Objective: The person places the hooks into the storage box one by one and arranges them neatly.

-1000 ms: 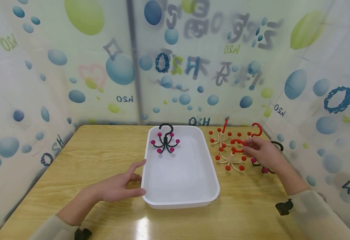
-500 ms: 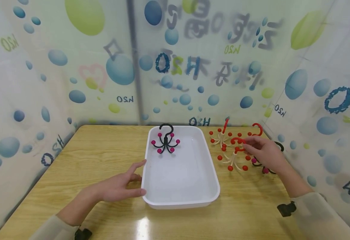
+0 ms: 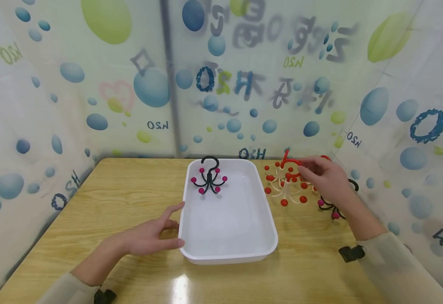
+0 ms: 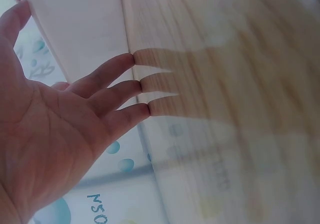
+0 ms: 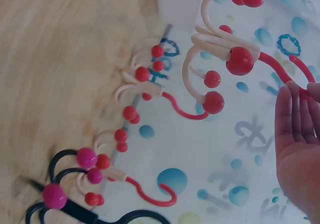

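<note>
Head view: red-hooked hanger [image 3: 289,176] hangs roughly upright, its hook pinched by fingers of right hand [image 3: 327,175], prongs left of and below fingertips. White tray [image 3: 230,257] stands just left on table [image 3: 141,190], long axis running away from person; left hand [image 3: 149,237], farther from hanger, touches tray's opposite edge, fingers loosely extended. Black hanger [image 3: 209,180] sits inside, far end. Right wrist view: second red-hooked hanger [image 5: 152,89], third [image 5: 116,174], dark-hooked one [image 5: 77,210], all apart from pinched one.
</note>
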A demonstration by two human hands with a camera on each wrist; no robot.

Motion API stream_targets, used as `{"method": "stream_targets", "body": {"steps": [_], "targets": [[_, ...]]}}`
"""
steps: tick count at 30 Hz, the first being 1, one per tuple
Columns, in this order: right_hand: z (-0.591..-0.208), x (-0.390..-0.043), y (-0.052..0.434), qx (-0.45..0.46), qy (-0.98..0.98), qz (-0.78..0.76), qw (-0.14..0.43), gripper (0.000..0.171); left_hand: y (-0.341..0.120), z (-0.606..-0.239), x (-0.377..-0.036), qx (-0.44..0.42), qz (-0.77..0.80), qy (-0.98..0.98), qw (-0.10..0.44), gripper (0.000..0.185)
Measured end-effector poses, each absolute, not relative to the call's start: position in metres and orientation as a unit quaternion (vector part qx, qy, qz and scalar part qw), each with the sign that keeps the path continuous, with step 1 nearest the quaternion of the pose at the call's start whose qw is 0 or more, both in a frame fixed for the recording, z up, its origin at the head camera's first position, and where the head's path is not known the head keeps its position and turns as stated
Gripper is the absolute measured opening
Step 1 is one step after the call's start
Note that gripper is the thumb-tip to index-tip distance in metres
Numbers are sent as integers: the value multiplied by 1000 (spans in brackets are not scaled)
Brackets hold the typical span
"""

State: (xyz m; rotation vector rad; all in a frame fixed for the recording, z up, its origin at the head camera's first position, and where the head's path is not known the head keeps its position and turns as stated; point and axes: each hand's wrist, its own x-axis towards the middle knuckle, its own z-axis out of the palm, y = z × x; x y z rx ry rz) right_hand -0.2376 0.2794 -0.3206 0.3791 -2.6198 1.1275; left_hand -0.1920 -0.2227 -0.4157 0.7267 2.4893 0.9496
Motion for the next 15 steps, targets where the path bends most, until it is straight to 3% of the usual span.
{"method": "stream_targets", "body": {"steps": [15], "targets": [[-312,-282,216,143,-869,460,109,33,-223,-416,-193,259,341,884,190,99]]}}
